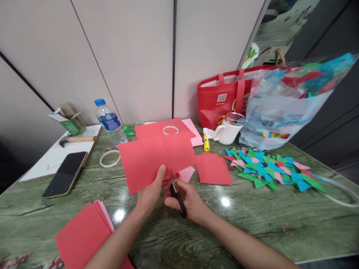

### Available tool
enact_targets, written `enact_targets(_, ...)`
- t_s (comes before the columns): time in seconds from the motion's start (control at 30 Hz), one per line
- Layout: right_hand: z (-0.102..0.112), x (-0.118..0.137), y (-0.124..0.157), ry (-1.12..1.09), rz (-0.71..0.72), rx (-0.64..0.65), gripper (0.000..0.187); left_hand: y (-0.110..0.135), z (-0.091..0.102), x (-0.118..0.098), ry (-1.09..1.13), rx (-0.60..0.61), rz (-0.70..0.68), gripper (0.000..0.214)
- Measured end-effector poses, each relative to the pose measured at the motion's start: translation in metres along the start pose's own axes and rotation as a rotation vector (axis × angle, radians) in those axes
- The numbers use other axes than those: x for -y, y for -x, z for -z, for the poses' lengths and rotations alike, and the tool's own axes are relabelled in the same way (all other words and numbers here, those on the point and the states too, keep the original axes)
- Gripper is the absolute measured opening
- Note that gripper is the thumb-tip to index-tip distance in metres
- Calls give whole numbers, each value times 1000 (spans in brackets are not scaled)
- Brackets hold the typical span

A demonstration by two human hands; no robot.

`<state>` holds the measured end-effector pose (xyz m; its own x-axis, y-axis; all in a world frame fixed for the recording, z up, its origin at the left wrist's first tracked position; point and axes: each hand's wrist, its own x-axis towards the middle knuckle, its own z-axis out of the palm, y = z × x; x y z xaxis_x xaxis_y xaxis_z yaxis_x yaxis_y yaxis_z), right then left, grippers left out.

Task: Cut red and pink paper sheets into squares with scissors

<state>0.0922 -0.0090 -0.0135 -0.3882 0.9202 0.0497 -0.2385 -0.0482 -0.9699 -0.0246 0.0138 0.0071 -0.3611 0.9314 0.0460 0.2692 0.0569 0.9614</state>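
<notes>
My left hand (151, 190) grips a sheet of red paper (148, 157) by its lower edge, thumb on the near face and the other fingers hidden behind. A crease runs down the sheet's middle. In my right hand (192, 201) is a pair of black-handled scissors (177, 196), fingers closed round the handles. The blades point up at the paper's lower edge, close to my left thumb; I cannot tell whether they touch it. Behind the sheet lie more red paper (146, 130) and a roll of white tape (170, 130). Red squares (214, 169) are stacked to the right.
Folded coloured paper pieces (269, 168) lie heaped at right, before a plastic bag (280, 116) and a red tote (210, 101). A white mug (228, 130) and glue stick (206, 143) stand nearby. Leftward are a water bottle (109, 121), phone (67, 173), hammer (80, 139) and red paper stack (84, 233).
</notes>
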Motion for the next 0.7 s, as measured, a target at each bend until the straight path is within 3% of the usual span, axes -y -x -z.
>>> enact_targets(0.53, 0, 1, 0, -4, 19, -17, 28, 2, 1, -6, -85, 6, 3, 42)
enact_targets(0.7, 1, -1, 0, 16, 11, -29, 31, 6, 1, -10, -10, -8, -4, 38)
